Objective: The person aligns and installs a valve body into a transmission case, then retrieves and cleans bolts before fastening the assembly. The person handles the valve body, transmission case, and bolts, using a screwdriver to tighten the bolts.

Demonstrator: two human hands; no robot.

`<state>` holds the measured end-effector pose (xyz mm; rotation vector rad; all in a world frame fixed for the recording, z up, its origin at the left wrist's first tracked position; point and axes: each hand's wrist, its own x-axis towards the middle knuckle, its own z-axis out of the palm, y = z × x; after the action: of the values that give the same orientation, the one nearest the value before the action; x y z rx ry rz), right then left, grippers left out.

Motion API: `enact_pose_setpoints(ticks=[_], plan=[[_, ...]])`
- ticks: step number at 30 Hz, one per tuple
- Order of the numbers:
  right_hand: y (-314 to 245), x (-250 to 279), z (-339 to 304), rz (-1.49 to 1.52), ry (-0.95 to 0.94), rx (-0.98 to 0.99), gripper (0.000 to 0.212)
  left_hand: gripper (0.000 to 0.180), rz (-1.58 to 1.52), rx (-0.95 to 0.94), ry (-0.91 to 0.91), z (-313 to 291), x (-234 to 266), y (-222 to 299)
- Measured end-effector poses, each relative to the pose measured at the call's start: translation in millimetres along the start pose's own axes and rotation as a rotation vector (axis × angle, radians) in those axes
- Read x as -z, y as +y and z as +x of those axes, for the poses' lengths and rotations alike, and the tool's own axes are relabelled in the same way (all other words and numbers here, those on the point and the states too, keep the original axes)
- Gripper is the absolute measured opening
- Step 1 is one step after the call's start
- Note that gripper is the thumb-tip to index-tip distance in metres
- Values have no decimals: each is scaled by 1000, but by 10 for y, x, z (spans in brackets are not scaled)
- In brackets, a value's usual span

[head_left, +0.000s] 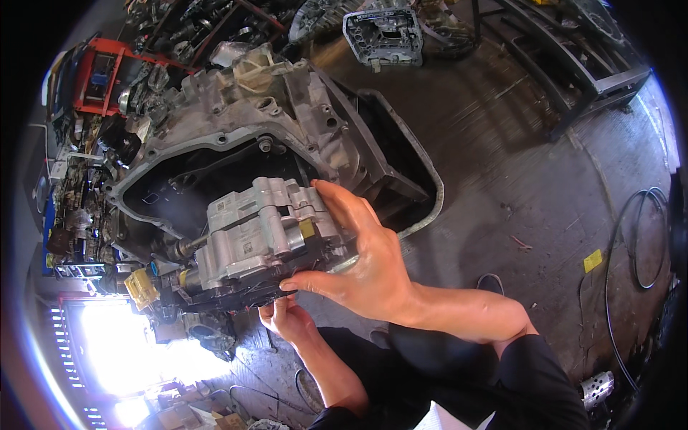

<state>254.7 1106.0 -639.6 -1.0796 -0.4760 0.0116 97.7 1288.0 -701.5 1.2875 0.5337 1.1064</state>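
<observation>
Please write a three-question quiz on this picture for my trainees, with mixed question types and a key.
1. Whose thumb and fingers span the right end of the grey metal block: the person's left hand's or right hand's?
2. True or false: the yellow connector is to the left of the block.
3. Fill in the blank: the black cable at the far right of the picture lies on the ____.

Key: 1. the right hand's; 2. true; 3. floor.

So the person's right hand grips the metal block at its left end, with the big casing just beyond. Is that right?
Not quite: the head view shows the right hand gripping the metal block at its right end, with the big casing just beyond.
</observation>
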Motion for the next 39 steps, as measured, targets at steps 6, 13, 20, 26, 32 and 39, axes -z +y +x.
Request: enact_pose_setpoints(ticks=[6, 13, 20, 26, 32, 39], plan=[[-14, -29, 2, 77, -8, -108, 115, 34, 2, -17, -1, -13, 75, -9], [-54, -32, -8, 38, -77, -131, 123, 49, -111, -2, 52, 41, 59, -19], [-140, -83, 28, 184, -53, -164, 111, 55, -73, 4, 84, 60, 32, 20], [-69, -105, 15, 27, -28, -65, 119, 58, -128, 57, 52, 79, 64, -66], [49, -165, 6, 250, 51, -97, 121, 51, -127, 23, 96, 9, -36, -21], [149, -152, 68, -54, 118, 31, 95, 32, -67, 40, 74, -44, -241, 4]])
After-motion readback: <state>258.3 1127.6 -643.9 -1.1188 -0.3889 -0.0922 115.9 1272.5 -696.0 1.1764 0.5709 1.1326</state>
